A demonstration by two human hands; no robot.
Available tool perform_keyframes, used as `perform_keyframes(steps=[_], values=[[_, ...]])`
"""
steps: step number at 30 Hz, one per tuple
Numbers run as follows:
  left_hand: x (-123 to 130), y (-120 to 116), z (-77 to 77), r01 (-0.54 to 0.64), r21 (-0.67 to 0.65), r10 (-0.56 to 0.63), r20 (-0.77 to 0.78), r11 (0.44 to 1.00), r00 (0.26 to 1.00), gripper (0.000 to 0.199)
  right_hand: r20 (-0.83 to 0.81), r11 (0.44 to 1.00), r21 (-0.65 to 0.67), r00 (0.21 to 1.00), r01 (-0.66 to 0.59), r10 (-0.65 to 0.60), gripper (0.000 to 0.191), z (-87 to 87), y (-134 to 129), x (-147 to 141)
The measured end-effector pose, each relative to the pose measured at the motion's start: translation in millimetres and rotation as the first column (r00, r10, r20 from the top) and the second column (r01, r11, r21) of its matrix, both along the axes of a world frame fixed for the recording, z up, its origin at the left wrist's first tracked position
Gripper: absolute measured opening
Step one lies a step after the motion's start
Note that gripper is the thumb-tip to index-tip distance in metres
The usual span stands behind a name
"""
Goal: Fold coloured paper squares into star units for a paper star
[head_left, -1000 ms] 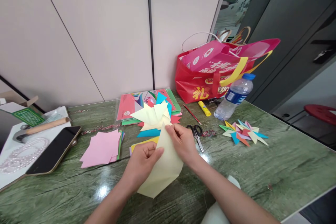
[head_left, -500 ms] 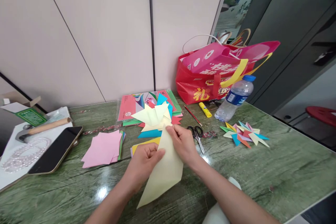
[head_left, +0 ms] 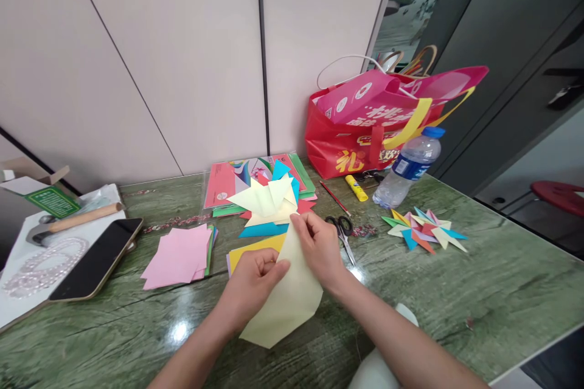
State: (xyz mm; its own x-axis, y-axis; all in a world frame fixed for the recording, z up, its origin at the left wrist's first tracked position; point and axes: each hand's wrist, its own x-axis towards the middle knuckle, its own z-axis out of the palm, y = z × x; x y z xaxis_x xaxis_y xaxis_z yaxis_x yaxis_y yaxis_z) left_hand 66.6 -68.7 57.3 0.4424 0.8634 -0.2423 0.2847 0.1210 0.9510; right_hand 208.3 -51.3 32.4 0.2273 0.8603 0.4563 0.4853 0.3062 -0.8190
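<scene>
A pale yellow paper sheet (head_left: 292, 298) is held up off the table between my hands. My left hand (head_left: 255, 282) pinches its left edge between thumb and curled fingers. At its top corner my right hand (head_left: 319, 249) has it pinched as well. Just beyond lie folded cream paper pieces (head_left: 267, 200) on a blue and red one. A stack of yellow paper (head_left: 255, 249) is partly covered by my left hand. Pink square sheets (head_left: 180, 255) lie to the left. To the right is a multicoloured folded paper star (head_left: 426, 230).
Black-handled scissors (head_left: 345, 237), a red pencil (head_left: 335, 197) and a yellow glue stick (head_left: 356, 188) lie beyond my right hand. Further back stand a water bottle (head_left: 408, 170) and a red bag (head_left: 337, 140). A phone (head_left: 98, 261) and a hammer (head_left: 77, 220) are at the left.
The lower end of the pale yellow sheet has changed shape, its pointed bottom corner now looking blunter and higher. Both hands keep their pinch, nearly in place.
</scene>
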Motion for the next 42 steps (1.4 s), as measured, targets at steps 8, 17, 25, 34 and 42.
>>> perform_keyframes(steps=[8,17,25,34,42], values=[[-2.7,0.9,2.0,-0.045,-0.067,0.050,0.071,0.997,0.996,0.032,-0.304,0.967,-0.064,0.928,-0.245,0.215,0.020,5.6,2.0,2.2],[-1.5,0.0,1.2,-0.004,-0.047,0.005,0.012,0.999,1.000,0.033,-0.425,0.974,-0.078,0.891,-0.214,0.162,0.021,9.3,-0.2,-1.4],[0.7,-0.7,-5.4,0.050,-0.045,-0.051,-0.023,0.998,0.998,0.034,-0.180,0.991,-0.085,0.980,-0.099,0.083,0.029,-1.1,2.3,-1.2],[1.8,-3.7,-0.6,0.038,-0.054,-0.037,0.024,0.998,0.999,0.039,-0.242,0.991,-0.098,0.968,-0.086,0.060,0.031,0.5,2.7,-0.6],[-2.2,0.6,3.4,-0.008,-0.084,0.011,0.044,0.996,0.999,0.035,-0.445,0.953,-0.135,0.876,-0.272,0.187,0.041,1.1,5.4,1.3]])
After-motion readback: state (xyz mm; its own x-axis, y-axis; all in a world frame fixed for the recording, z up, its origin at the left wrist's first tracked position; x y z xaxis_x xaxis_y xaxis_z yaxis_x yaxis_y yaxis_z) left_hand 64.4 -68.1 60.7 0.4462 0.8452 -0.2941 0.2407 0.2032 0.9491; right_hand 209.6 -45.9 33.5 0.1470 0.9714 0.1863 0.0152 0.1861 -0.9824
